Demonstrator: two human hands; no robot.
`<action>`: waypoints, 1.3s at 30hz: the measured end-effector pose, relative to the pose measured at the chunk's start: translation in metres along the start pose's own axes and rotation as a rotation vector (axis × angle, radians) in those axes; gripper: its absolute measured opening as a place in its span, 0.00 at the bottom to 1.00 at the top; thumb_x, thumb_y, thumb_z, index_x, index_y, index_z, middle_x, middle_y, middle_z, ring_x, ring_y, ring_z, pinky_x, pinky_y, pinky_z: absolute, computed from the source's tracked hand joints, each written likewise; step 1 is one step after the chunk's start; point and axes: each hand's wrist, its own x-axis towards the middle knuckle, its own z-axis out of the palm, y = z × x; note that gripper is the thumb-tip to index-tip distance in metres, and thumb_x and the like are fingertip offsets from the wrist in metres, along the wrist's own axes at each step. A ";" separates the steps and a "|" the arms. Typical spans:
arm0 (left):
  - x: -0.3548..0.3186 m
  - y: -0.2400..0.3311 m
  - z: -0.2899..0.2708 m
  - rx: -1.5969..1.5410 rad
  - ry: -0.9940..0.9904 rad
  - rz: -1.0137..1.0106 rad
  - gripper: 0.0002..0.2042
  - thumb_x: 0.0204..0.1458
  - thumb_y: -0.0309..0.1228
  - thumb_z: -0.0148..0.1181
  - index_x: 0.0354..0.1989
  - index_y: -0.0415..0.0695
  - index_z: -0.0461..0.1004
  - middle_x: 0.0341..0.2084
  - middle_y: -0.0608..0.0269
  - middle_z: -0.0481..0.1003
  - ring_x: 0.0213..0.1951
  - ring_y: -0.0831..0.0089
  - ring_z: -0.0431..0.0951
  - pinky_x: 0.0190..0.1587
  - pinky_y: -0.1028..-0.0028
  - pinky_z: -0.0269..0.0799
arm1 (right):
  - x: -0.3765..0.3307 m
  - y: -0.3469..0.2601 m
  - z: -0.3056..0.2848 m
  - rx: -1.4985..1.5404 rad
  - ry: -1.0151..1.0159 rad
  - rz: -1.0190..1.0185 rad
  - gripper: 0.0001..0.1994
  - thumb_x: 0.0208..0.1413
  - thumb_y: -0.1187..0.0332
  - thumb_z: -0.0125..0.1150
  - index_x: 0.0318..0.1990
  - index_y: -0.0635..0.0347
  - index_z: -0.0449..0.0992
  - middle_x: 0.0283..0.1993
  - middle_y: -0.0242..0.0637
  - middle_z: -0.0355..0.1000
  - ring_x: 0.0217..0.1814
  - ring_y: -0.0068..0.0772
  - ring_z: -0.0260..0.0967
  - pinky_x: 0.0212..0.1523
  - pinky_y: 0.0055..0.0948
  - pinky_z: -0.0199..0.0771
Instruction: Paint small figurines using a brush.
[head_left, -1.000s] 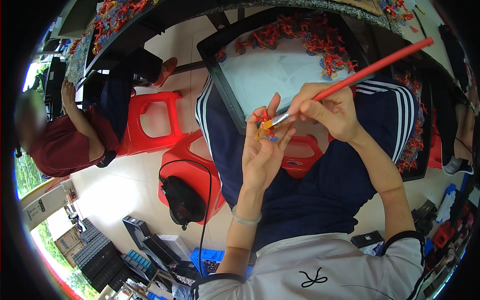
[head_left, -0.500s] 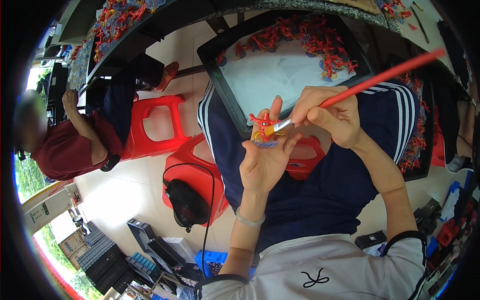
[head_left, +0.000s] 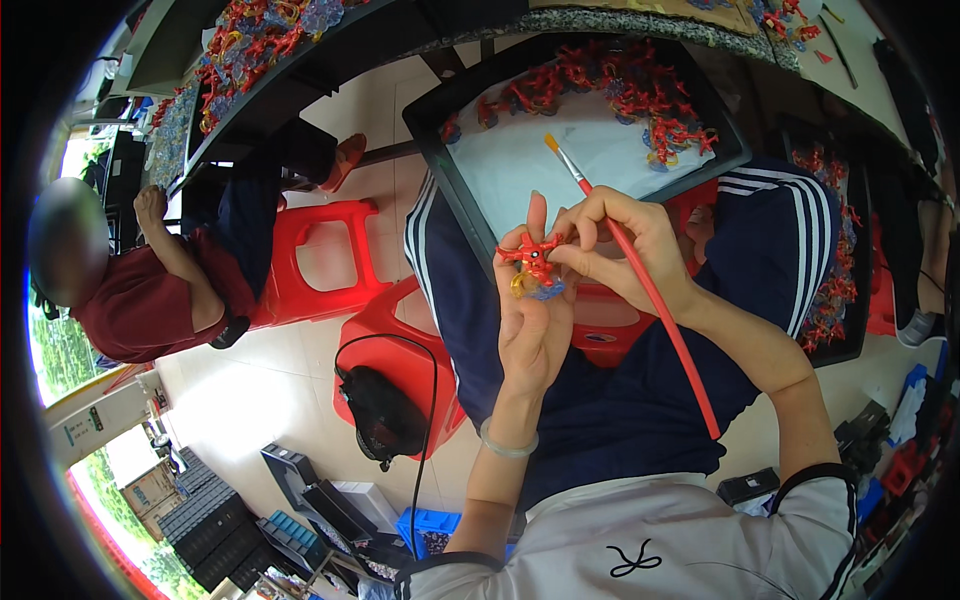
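A small red figurine (head_left: 534, 256) with yellow and translucent blue parts at its base rests against the fingers of my left hand (head_left: 532, 335), which grips it, one finger pointing up. My right hand (head_left: 645, 250) holds a paintbrush (head_left: 664, 318) with a long red handle between its fingers, the yellow bristles pointing up and away over the tray. Thumb and index finger of this hand also pinch at the figurine's right side. Both hands are over my lap, at the near edge of a black tray (head_left: 462, 200) lined with white paper.
Many similar red figurines (head_left: 640, 85) line the tray's far and right sides. More lie in another tray (head_left: 850, 335) at right and on the table (head_left: 270, 40) at upper left. Red stools (head_left: 370, 320) and a black bag (head_left: 380, 415) stand left. A person in a maroon shirt (head_left: 140, 300) sits there.
The brush has swung from the figurine to point away over the tray, its handle now toward me. My right fingertips have come onto the figurine, which is turned more upright.
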 end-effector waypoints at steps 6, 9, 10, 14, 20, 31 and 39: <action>0.008 0.024 -0.011 -0.053 -0.018 -0.127 0.30 0.61 0.53 0.41 0.62 0.40 0.53 0.58 0.46 0.61 0.50 0.60 0.70 0.44 0.68 0.70 | 0.004 0.002 -0.004 -0.321 -0.045 -0.380 0.15 0.44 0.81 0.68 0.24 0.59 0.62 0.35 0.42 0.76 0.33 0.25 0.72 0.35 0.22 0.73; 0.008 0.025 -0.018 -0.035 0.026 -0.242 0.32 0.64 0.54 0.28 0.59 0.35 0.56 0.40 0.47 0.72 0.36 0.62 0.75 0.36 0.70 0.71 | 0.002 0.006 0.000 -0.264 -0.072 -0.343 0.16 0.43 0.81 0.68 0.23 0.59 0.61 0.35 0.42 0.76 0.30 0.27 0.71 0.32 0.23 0.72; 0.008 0.027 -0.019 -0.006 0.053 -0.255 0.32 0.64 0.54 0.28 0.59 0.34 0.56 0.40 0.48 0.72 0.35 0.64 0.74 0.34 0.72 0.70 | 0.003 0.006 0.001 -0.262 -0.074 -0.342 0.16 0.43 0.81 0.68 0.23 0.59 0.61 0.35 0.42 0.76 0.30 0.27 0.71 0.32 0.23 0.72; 0.006 0.030 -0.021 0.093 0.024 -0.241 0.29 0.65 0.50 0.29 0.60 0.34 0.57 0.44 0.49 0.72 0.35 0.66 0.76 0.35 0.74 0.72 | 0.005 0.005 0.003 -0.217 -0.067 -0.351 0.17 0.43 0.82 0.68 0.23 0.58 0.61 0.35 0.42 0.76 0.30 0.26 0.70 0.32 0.23 0.72; 0.002 0.032 -0.020 0.118 0.078 -0.168 0.26 0.66 0.44 0.35 0.62 0.34 0.52 0.46 0.46 0.72 0.41 0.63 0.77 0.41 0.72 0.76 | 0.004 -0.004 0.003 -0.162 -0.060 -0.235 0.19 0.44 0.80 0.68 0.22 0.56 0.58 0.35 0.44 0.76 0.32 0.27 0.72 0.35 0.24 0.73; 0.004 0.035 -0.018 0.116 0.037 -0.145 0.24 0.66 0.43 0.37 0.60 0.33 0.54 0.43 0.45 0.74 0.37 0.61 0.79 0.35 0.76 0.76 | 0.004 -0.003 0.001 -0.113 -0.010 -0.294 0.13 0.42 0.81 0.69 0.26 0.63 0.66 0.25 0.33 0.65 0.30 0.27 0.70 0.31 0.25 0.69; 0.004 0.036 -0.008 0.154 0.116 -0.171 0.23 0.67 0.43 0.31 0.57 0.34 0.57 0.37 0.48 0.75 0.27 0.71 0.73 0.24 0.80 0.62 | 0.003 -0.002 -0.002 -0.130 -0.075 -0.203 0.20 0.45 0.80 0.69 0.22 0.55 0.56 0.35 0.45 0.76 0.37 0.29 0.76 0.37 0.22 0.74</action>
